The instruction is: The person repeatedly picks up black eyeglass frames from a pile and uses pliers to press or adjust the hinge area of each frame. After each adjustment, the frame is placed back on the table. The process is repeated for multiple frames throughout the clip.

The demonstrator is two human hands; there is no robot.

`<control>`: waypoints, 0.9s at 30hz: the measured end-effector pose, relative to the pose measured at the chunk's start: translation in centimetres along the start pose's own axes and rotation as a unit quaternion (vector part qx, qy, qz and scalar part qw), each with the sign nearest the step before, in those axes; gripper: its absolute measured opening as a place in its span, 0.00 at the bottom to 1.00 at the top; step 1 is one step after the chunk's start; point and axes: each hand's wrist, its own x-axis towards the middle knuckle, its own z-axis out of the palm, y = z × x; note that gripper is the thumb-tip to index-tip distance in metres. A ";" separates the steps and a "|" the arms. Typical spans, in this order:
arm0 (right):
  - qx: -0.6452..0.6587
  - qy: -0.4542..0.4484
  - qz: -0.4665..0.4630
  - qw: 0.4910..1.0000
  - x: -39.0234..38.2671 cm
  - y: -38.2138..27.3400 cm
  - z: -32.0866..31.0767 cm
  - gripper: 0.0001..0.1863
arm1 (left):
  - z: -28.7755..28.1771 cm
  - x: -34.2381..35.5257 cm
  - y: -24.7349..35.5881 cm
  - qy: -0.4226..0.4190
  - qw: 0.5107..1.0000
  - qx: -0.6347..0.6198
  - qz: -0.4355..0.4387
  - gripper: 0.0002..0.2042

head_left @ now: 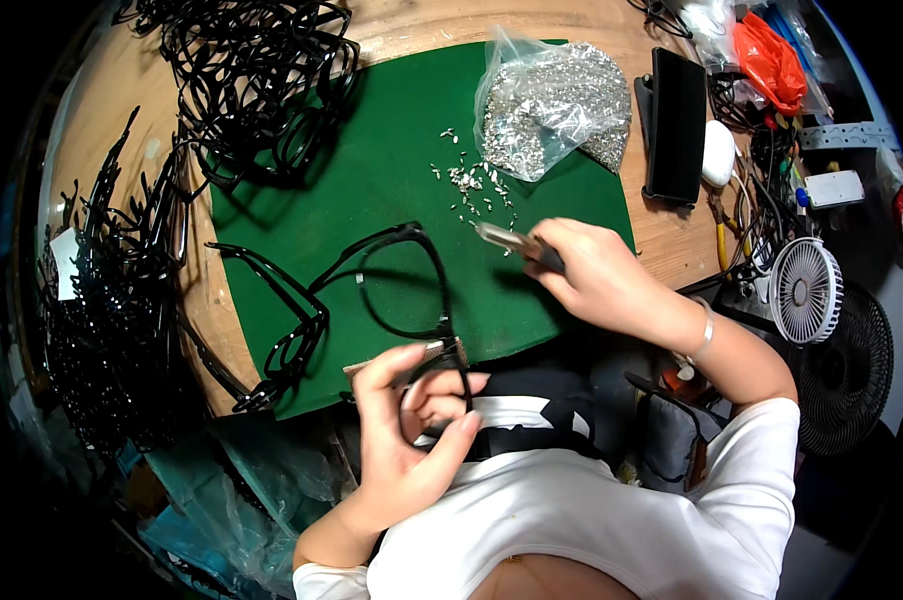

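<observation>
My left hand (397, 430) is closed around the near side of a black eyeglass frame (442, 275), held tilted at the mat's front edge. One of its rims and a folded-out arm reach over the green mat (392, 120). In my right hand (607, 275) is a metal-tipped hand tool (509, 240) with a dark handle; its exact kind is unclear. The tip points left, just below a scatter of tiny silver pieces (477, 185). Whether the tip grips a piece is too small to tell. Behind lies a clear plastic bag (552, 110) full of similar pieces.
Further black frames (297, 345) rest at the mat's left edge. A heap of frames (262, 90) fills the far left, beside a pile of glossy black parts (112, 350). At right are a black phone-like slab (677, 125), yellow-handled pliers (722, 240) and a white fan (806, 290).
</observation>
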 end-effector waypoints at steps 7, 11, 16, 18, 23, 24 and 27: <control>-0.048 0.020 -0.029 0.998 0.7 -0.4 0.8 0.11 | -1.5 -0.3 0.7 -0.095 0.955 -0.259 -0.111 0.40; -0.091 0.025 0.002 0.996 0.5 -0.4 1.5 0.11 | -0.7 0.3 0.9 -0.068 0.946 -0.238 -0.211 0.06; -0.053 0.049 0.050 0.996 1.1 -0.9 1.5 0.09 | 1.3 0.7 -1.5 0.053 0.991 -0.079 -0.090 0.11; -0.039 0.045 0.085 0.995 1.1 -1.1 1.5 0.08 | 1.1 0.0 -1.9 0.029 0.994 -0.054 -0.086 0.18; -0.110 0.080 0.050 0.989 1.0 -1.4 2.4 0.09 | 1.3 0.3 -2.3 0.003 0.999 -0.015 -0.039 0.26; -0.104 0.072 0.054 0.990 0.9 -1.3 2.3 0.09 | 1.2 0.3 -2.3 0.009 0.999 -0.028 -0.046 0.26; 0.002 0.066 0.038 0.997 0.4 -2.1 1.4 0.10 | 1.2 0.1 -2.1 0.025 0.996 -0.073 -0.046 0.26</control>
